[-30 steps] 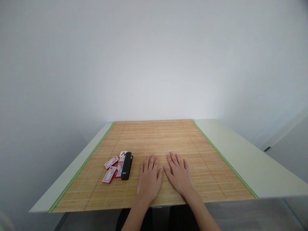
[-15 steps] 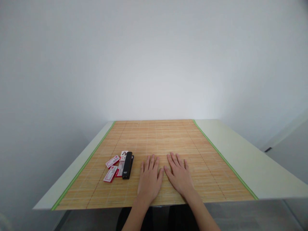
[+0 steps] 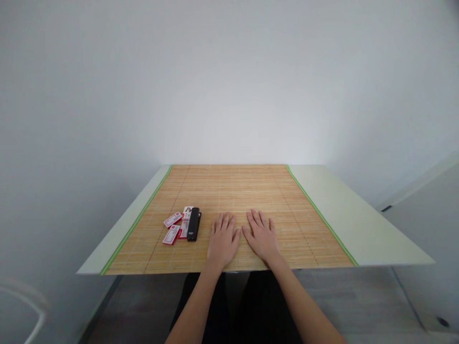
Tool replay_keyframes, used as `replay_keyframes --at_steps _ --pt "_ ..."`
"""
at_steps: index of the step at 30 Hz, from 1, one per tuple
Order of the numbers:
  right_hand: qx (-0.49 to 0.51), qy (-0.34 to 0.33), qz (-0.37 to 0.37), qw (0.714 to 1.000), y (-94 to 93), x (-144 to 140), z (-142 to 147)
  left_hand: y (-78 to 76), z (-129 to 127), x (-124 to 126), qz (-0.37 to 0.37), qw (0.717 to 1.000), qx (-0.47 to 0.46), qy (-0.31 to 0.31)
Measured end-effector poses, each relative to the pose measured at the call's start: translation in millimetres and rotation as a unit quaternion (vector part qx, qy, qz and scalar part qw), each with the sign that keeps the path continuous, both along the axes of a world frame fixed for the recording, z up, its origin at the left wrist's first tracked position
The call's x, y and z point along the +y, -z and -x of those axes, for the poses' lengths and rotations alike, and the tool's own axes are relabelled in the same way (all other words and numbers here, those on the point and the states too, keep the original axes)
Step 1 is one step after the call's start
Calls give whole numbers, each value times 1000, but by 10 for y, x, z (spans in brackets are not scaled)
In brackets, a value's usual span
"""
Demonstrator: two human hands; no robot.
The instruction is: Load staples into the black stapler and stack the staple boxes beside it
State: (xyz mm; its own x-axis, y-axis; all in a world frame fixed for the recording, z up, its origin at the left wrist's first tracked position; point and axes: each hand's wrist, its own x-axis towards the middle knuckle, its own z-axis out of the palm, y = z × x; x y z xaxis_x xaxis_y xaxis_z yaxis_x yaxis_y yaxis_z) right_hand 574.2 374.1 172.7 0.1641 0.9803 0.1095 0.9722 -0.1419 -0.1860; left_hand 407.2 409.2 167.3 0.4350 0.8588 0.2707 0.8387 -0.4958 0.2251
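My left hand (image 3: 222, 239) and my right hand (image 3: 261, 235) lie flat, palms down, side by side on a bamboo mat (image 3: 233, 191) near the table's front edge. Both hold nothing, fingers spread. Just left of my left hand lies a black stapler (image 3: 194, 224), apart from the hand. Beside it lie several small red-and-white staple boxes (image 3: 173, 228), some partly under the stapler.
The mat has green side borders and covers a pale table (image 3: 344, 215) against a white wall. A white curved object (image 3: 25, 298) shows at the lower left, off the table. Grey floor lies below the front edge.
The camera has pulled back and tilted, so table and hands sit higher and smaller in view. My hands stay flat in the same place on the mat.
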Motion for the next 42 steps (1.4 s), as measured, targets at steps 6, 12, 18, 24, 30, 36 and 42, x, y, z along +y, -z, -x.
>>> replay_keyframes --at_steps 6,12,18,24,30,36,42 --pt "-6 1 4 1000 9 -7 -13 10 11 -17 -3 1000 -5 4" --pt "-5 -3 -7 1000 73 14 -34 2 24 -34 8 1000 -8 3" --pt "3 -11 -1 1000 82 22 -49 -1 20 -30 19 1000 -15 4" --pt "6 -9 -6 1000 92 20 -51 -8 21 -31 23 1000 -14 11" --pt "5 -8 -10 1000 92 19 -53 -7 21 -29 22 1000 -15 11" --pt "1 -9 -10 1000 71 8 -53 -25 19 -42 21 1000 -18 9" --pt "-4 -6 -13 1000 71 16 -31 -45 17 -46 15 1000 -18 4"
